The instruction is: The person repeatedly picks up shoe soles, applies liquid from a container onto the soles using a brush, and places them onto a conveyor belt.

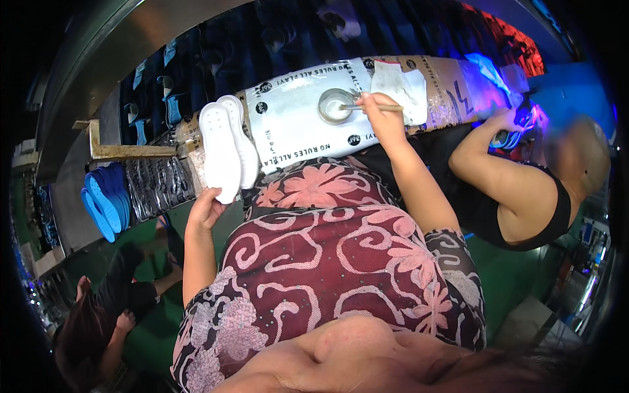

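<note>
Left fingers (213, 195) hold a rounded sole (222, 147), right fingers (371, 112) a slim brush (394, 107).

Two white soles (220, 147) are at left, with one round container (327, 116) and one brush (392, 107) farther right. Two other people (524, 190) show, one each side.

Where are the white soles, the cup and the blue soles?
White soles (221, 147), head view: left one's middle.
Cup (335, 120), head view: its near side.
Blue soles (103, 198), head view: one sole's middle.

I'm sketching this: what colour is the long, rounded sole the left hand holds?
White; the long sole in the left hand shows best in head view.
</note>
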Tool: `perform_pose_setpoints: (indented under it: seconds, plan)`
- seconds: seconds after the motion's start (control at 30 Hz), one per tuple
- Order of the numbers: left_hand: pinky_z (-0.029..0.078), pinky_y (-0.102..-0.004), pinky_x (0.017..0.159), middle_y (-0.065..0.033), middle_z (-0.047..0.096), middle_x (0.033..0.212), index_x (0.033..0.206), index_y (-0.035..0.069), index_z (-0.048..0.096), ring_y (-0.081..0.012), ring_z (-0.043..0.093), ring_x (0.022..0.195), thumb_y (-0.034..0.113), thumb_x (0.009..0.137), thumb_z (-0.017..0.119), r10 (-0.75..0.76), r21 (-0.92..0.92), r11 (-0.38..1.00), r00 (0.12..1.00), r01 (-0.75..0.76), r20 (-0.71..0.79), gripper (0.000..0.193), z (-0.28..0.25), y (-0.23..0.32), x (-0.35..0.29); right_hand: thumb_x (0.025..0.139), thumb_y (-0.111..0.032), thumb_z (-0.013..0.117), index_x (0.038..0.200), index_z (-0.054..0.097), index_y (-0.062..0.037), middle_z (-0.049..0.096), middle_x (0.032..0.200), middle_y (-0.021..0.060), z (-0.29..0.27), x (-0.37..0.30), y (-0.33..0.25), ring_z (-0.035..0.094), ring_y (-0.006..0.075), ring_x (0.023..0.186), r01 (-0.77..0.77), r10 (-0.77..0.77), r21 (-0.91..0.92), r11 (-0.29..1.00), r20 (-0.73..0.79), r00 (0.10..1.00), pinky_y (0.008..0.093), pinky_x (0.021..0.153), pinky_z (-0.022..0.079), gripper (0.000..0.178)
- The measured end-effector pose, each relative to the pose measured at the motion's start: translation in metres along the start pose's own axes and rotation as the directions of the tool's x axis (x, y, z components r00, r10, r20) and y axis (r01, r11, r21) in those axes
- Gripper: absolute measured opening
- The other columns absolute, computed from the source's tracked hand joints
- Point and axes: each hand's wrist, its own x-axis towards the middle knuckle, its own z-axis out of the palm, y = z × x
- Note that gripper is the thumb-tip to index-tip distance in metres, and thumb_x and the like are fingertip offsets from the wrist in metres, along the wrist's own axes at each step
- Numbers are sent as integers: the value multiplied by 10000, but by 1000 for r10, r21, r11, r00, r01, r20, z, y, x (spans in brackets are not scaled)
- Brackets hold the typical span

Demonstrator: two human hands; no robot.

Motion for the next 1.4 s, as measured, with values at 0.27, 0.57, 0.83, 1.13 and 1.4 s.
perform_pose_setpoints:
  seconds: [0.27,0.57,0.83,1.13,1.4]
  plan:
    - [406,-187,452,-20,602,846,1116,39,485,-58,528,582,191,829,568,73,366,930,994,-39,-78,335,16,16,-4,777,-173,629,688,650,-35,586,618,98,29,14,7,559,255,593,360,-337,-257,897,132,932,338,579,429,166]
    - [376,-174,370,-50,611,795,1098,0,497,-79,553,547,235,812,586,114,169,979,993,-114,12,381,57,32,-15,747,-199,650,627,625,-53,571,591,71,29,12,5,548,276,594,302,-301,-230,925,41,953,361,638,409,191]
    - [485,-235,485,-126,596,917,1145,-7,414,-170,604,615,113,842,558,412,291,874,911,-390,-15,356,111,42,-25,841,-205,571,675,648,-20,588,607,107,16,7,-6,568,245,582,256,-249,-216,942,63,967,329,587,437,260]
    - [498,-251,540,-128,612,879,1145,-44,402,-154,611,646,1,867,479,633,469,647,767,-600,108,292,143,49,-3,858,-203,573,688,657,-13,622,637,101,7,-3,-26,578,192,597,121,-120,8,993,-41,992,303,599,438,268]
    - [504,-245,597,-125,600,972,1145,-57,440,-144,608,726,38,852,539,716,430,584,687,-689,128,324,188,55,4,938,-231,457,819,617,56,601,771,103,-4,-18,-62,517,138,678,-77,153,434,898,-142,978,269,696,429,350]
